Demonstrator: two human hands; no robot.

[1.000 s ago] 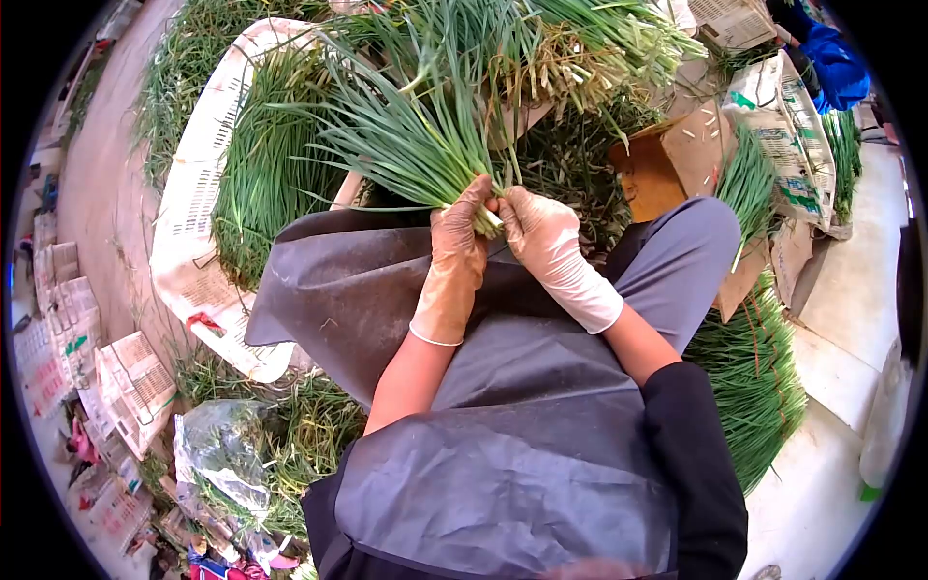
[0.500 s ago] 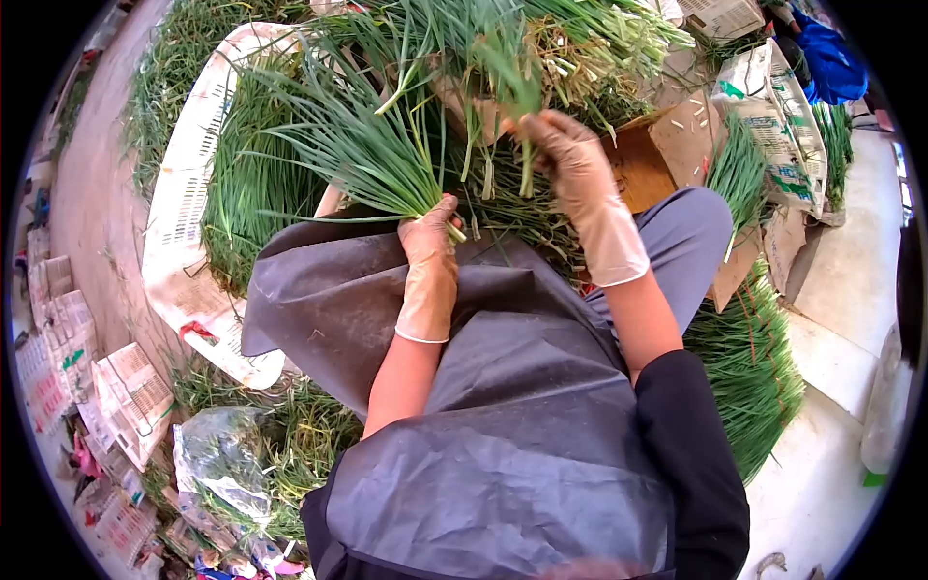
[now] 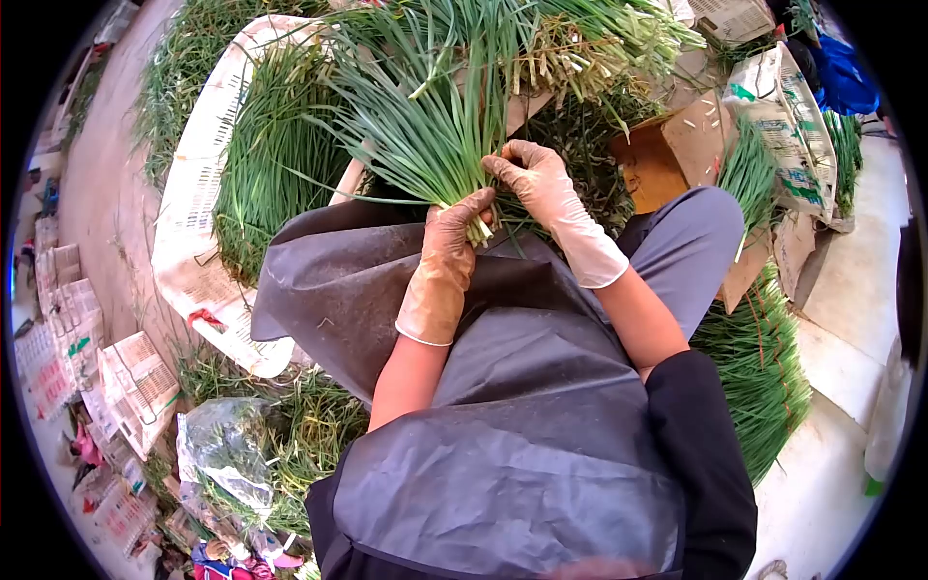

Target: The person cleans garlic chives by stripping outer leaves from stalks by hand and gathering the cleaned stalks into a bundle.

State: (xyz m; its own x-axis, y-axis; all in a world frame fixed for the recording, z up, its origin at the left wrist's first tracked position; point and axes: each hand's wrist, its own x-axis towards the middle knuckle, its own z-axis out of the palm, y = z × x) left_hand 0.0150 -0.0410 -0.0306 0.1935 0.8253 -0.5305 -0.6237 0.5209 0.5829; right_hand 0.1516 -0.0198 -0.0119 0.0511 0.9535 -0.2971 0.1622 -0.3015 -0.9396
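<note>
My left hand, in a stained translucent glove, is closed around the white lower ends of a fanned bunch of green chives. The leaves spread up and to the left from it. Against the right side of this bunch, just above the left fingers, my right hand pinches chive stems between thumb and fingertips. It wears a similar glove. A dark apron covers my lap below both hands.
A white plastic crate full of chives stands left. More chives are heaped ahead, near a cardboard box. A tied chive bundle lies at right, and a clear plastic bag at lower left.
My right hand has come left and down from the loose stems to the bunch's right edge. The bunch in my left hand has shifted right and looks fuller.
</note>
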